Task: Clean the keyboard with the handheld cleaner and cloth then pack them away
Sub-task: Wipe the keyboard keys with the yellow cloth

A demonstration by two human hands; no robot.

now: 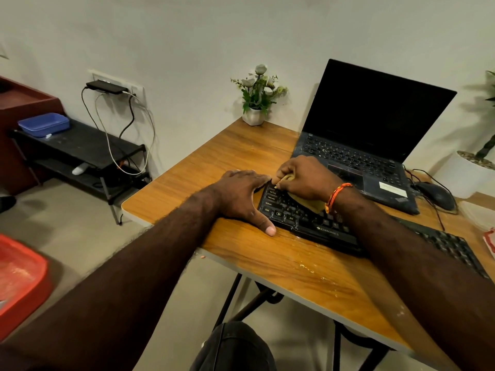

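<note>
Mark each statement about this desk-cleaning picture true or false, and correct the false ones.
1. The right hand grips a yellowish cloth on the black keyboard. True.
2. The left hand holds a spray bottle. False: it lies flat, fingers straight, at the keyboard's left end, its thumb on the wooden table.
3. The laptop is closed. False: its lid is up and its screen is dark.
4. A potted plant with pale flowers stands at the table's far corner. True.
5. A mouse lies to the right of the laptop. True.
</note>
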